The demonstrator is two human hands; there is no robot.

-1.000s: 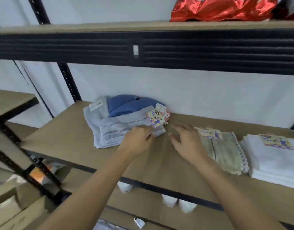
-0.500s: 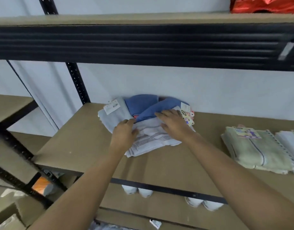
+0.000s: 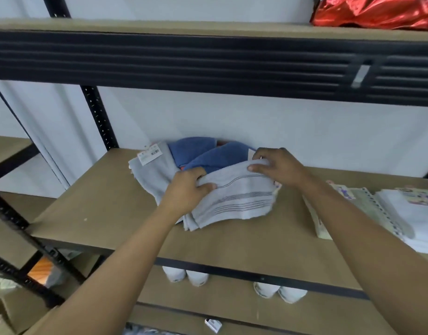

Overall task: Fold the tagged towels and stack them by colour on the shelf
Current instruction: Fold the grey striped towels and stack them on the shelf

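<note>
A grey towel with dark stripes (image 3: 237,197) lies on the brown shelf board (image 3: 99,201), its far edge lifted. My left hand (image 3: 186,192) grips that edge at the left, and my right hand (image 3: 275,168) pinches it at the right. Behind it sits a crumpled blue towel (image 3: 208,153) against the wall. More grey towel cloth (image 3: 150,175) with a white barcode tag (image 3: 149,155) spreads to the left. A folded pale green towel (image 3: 367,209) and a white towel stack (image 3: 420,218) lie at the right, both carrying printed tags.
A black shelf beam (image 3: 208,66) hangs close above the working shelf. A red foil bag (image 3: 377,10) sits on the top board. White shoes (image 3: 184,276) stand on the lower shelf, and a black upright post (image 3: 99,117) rises at the left.
Both hands have taken hold of the striped grey towel's far edge and raised it. The view has swung a little left, closer to the pile.
</note>
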